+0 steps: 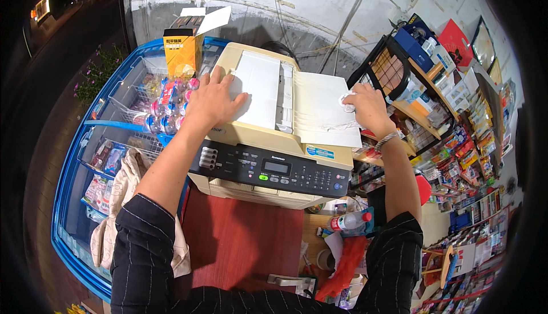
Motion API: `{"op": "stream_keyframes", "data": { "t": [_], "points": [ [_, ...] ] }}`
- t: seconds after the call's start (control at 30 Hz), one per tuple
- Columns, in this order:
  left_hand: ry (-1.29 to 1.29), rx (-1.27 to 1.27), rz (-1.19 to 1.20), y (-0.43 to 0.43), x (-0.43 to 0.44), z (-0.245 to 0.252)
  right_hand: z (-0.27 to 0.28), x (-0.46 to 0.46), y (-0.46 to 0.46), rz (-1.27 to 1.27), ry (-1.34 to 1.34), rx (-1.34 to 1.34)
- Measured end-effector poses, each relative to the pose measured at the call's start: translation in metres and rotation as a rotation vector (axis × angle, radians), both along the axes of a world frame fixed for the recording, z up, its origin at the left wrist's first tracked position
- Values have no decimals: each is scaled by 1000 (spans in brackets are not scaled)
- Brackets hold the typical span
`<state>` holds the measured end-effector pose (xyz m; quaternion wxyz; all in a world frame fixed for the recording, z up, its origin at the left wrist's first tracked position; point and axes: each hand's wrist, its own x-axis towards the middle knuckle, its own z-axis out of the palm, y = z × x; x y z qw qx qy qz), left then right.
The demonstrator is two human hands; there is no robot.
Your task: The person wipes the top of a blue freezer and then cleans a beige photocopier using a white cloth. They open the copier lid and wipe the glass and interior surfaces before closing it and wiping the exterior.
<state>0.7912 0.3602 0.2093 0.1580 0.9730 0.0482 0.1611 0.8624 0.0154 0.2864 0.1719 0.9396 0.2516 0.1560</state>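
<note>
A beige Lenovo multifunction printer [257,138] with a dark control panel [276,170] stands before me. My left hand [214,96] rests with fingers spread on the left side of its top, beside the white cover of the document feeder [257,87]. At the right edge of the feeder's paper tray [323,104], my right hand [367,106] grips a crumpled white tissue [346,101], pressed near the tray's surface. A wrinkled, whitish streak or scrap [340,125] shows lower on that tray; I cannot tell which. The printer's small screen has no readable text.
Left of the printer is a blue-rimmed chest freezer [70,177] with packaged goods, bottles [167,108], a yellow box [182,55] and a draped cream garment [124,202]. A red tabletop [244,237] lies in front. Right are a plastic bottle [349,221] and crowded shelves [421,96].
</note>
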Motion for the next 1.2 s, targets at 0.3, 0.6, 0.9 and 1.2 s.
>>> {"op": "stream_keyframes", "data": {
  "t": [0.3,0.6,0.9,1.2],
  "points": [
    [90,-32,-19,2,1,6,-1,-2,0,74,-27,-37],
    [41,-9,10,-2,-2,5,29,27,-30,7,-229,246],
    [76,7,10,2,1,6,-26,107,-8,108,97,439],
    [77,19,-4,1,3,5,-1,17,-24,203,512,524]
  ]
}}
